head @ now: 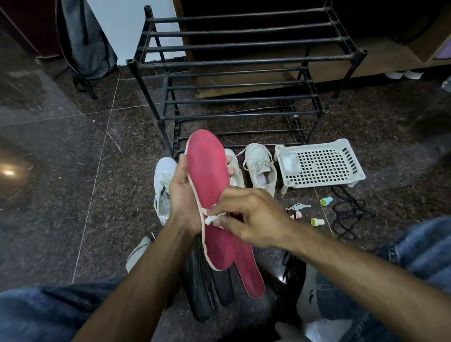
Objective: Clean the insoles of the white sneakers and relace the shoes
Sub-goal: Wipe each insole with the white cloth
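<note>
No brand, label or writing can be read on anything in view. You sit over a dark speckled stone floor (pixel 111 154) with pale joint lines and a glossy glare patch at its left edge. Your left hand (pixel 180 195) grips a red insole (pixel 209 176) from behind, fingers wrapped round its far edge, holding it upright and slightly tilted with the red face toward you. Your right hand (pixel 249 216) pinches a small white wipe (pixel 210 219) against the lower part of that insole, near its pale left rim. A second red insole (pixel 251 269) lies on the floor just below, partly overlapped by the held one, beside two dark insoles (pixel 197 281) whose surface detail is hard to make out. One white sneaker (pixel 163 188) sits behind your left hand, another (pixel 261 167) stands right of the held insole with its laces in, and a third pale shoe between them is mostly hidden. A black shoe rack (pixel 241 60) stands beyond, empty-barred, against a wooden panel. A white perforated tray (pixel 321 165) rests upside-down-like on short legs to the right, with two small yellow-capped items (pixel 317 221) and a black lace (pixel 348 215) near it. Your jeans are cut off by the lower corners.
</note>
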Demonstrator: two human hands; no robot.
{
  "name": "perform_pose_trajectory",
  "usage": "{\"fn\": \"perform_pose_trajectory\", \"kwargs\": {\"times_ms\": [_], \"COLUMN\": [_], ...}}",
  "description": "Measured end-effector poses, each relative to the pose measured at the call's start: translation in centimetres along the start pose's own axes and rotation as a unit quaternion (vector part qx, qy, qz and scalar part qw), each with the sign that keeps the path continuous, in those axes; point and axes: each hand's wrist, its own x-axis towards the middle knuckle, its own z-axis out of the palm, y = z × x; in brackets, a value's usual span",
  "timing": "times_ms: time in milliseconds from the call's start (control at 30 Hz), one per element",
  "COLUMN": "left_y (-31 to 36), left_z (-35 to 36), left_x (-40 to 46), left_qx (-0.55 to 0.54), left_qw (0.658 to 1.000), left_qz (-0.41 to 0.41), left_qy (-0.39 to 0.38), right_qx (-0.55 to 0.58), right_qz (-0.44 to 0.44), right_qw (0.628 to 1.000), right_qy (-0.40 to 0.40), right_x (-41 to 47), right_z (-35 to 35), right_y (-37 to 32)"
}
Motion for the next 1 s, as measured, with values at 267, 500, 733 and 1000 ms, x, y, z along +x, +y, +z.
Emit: {"fn": "perform_pose_trajectory", "kwargs": {"times_ms": [267,500,733,1000], "left_y": [0.0,-3.9,-1.1,-3.1], "left_z": [1.4,2.5,1.2,2.1], "left_x": [0.2,-1.2,-0.2,-0.8], "left_qx": [-0.088,-0.050,-0.082,-0.081], "left_qw": [0.989,0.998,0.995,0.997], "left_qz": [0.116,0.025,0.053,0.012], "left_qy": [-0.032,-0.022,0.025,-0.004], "right_qx": [0.097,0.013,0.039,-0.122], "right_qz": [0.110,0.191,0.011,0.069], "right_qw": [0.971,0.965,0.999,0.982], "right_qy": [0.187,0.182,0.032,0.128], "right_x": [1.0,1.9,-0.6,1.7], "right_z": [0.0,-0.8,0.4,-1.3], "right_y": [0.8,1.8,-0.5,0.6]}}
